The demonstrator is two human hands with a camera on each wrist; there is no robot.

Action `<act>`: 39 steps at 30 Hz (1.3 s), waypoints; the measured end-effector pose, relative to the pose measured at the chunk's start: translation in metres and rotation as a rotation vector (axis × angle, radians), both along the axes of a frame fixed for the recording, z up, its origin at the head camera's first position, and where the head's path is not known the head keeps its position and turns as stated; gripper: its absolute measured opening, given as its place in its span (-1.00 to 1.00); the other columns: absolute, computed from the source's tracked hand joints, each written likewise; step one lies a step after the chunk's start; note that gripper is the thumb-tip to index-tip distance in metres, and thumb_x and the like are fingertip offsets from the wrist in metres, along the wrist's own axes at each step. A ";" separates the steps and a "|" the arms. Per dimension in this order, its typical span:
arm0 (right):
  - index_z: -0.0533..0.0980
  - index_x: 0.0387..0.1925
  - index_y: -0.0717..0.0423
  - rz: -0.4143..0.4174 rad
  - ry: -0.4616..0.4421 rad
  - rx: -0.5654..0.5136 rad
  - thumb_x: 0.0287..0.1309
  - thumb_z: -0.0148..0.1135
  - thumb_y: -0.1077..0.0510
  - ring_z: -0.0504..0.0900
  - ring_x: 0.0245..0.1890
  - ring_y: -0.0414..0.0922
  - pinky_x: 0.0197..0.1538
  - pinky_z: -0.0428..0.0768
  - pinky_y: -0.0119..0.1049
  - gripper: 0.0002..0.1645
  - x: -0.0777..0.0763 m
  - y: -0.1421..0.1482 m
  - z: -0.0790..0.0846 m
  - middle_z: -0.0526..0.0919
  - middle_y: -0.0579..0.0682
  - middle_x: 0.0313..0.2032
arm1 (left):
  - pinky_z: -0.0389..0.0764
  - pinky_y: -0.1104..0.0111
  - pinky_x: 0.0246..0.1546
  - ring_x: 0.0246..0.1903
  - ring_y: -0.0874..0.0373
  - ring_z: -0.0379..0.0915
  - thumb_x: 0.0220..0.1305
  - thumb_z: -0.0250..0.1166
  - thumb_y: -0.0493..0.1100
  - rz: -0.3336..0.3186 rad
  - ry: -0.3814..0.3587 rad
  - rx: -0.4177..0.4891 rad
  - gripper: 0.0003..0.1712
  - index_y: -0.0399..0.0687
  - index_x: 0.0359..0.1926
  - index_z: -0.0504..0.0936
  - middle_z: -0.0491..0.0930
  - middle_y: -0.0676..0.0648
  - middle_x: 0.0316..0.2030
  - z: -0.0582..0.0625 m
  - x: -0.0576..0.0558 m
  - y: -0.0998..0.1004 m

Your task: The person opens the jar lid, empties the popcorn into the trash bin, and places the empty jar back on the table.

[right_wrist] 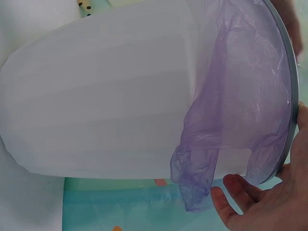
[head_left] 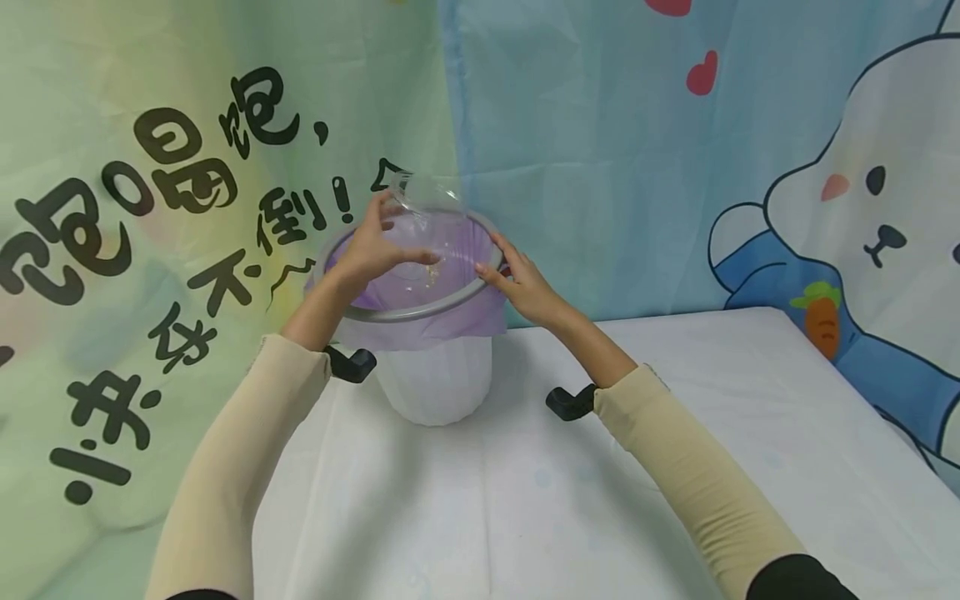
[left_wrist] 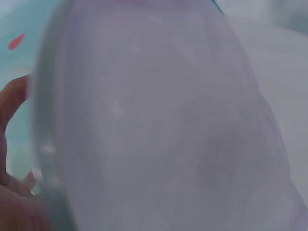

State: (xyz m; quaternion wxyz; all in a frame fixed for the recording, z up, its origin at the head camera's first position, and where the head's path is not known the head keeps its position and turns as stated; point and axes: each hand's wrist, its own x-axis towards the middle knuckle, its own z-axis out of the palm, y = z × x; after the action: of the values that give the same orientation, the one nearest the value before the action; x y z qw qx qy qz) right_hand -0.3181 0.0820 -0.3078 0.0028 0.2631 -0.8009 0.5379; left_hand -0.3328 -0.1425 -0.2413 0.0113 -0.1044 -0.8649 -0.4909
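A white ribbed trash bin (head_left: 435,383) stands on the table, lined with a thin purple plastic bag (head_left: 461,327) folded over its mouth under a grey rim ring (head_left: 408,314). Over the bin's opening, my left hand (head_left: 369,250) holds a clear plastic container (head_left: 431,198) between spread thumb and fingers; its lower part overlaps the purple lining. My right hand (head_left: 531,290) grips the rim on the right, thumb on top and fingers outside. In the right wrist view, the bag's loose purple end (right_wrist: 195,178) hangs beside those fingers. The left wrist view is mostly filled by the bin's side.
The white-covered table (head_left: 480,500) spreads in front of and right of the bin. Behind it hangs a printed cloth backdrop (head_left: 570,192) with dark lettering, hearts and a cartoon animal. Black wrist mounts (head_left: 572,403) stick out from both sleeves.
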 end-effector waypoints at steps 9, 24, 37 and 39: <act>-0.20 0.38 0.01 0.003 0.036 -0.012 0.27 -0.10 -0.08 0.32 -0.07 0.00 -0.05 0.39 -0.15 -0.20 -0.013 0.001 -0.012 0.25 0.15 0.03 | 0.18 0.13 0.21 0.27 0.10 0.02 -0.09 0.40 -0.24 -0.097 0.024 0.352 0.05 0.24 0.31 -0.07 0.09 -0.02 0.28 0.019 0.029 0.009; -0.22 0.38 0.07 0.031 0.060 -0.007 0.18 -0.13 -0.28 0.30 -0.03 0.07 -0.03 0.36 -0.08 -0.07 -0.014 0.002 -0.016 0.19 0.22 0.12 | 0.07 0.13 0.26 0.25 -0.09 0.03 -0.41 0.52 0.04 -0.483 0.091 0.680 0.32 -0.03 0.34 -0.12 0.05 -0.25 0.28 -0.050 0.139 0.034; -0.21 0.38 0.02 0.023 0.030 -0.060 0.19 -0.09 -0.24 0.29 -0.04 0.02 -0.02 0.37 -0.12 -0.09 -0.014 0.003 -0.019 0.10 0.18 0.20 | 0.07 -0.04 0.22 0.21 -0.32 0.02 -0.37 0.47 -0.48 -0.688 0.059 0.594 0.24 -0.14 0.32 -0.11 0.09 -0.33 0.24 -0.194 0.184 0.063; -0.21 0.38 0.00 0.023 0.024 -0.062 0.19 -0.09 -0.24 0.29 -0.03 0.02 -0.01 0.36 -0.12 -0.10 -0.013 0.003 -0.019 0.05 0.16 0.24 | 0.10 -0.03 0.21 0.20 -0.31 0.05 -0.46 0.44 -0.56 -0.680 0.077 0.556 0.26 -0.16 0.30 -0.09 0.11 -0.33 0.23 -0.205 0.188 0.067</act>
State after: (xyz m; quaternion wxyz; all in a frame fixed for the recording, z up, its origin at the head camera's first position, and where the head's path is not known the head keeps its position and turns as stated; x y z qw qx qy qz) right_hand -0.3314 0.0849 -0.3268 0.0141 0.2786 -0.7806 0.5593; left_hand -0.1447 -0.0758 -0.4462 -0.0912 -0.3943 -0.6152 -0.6766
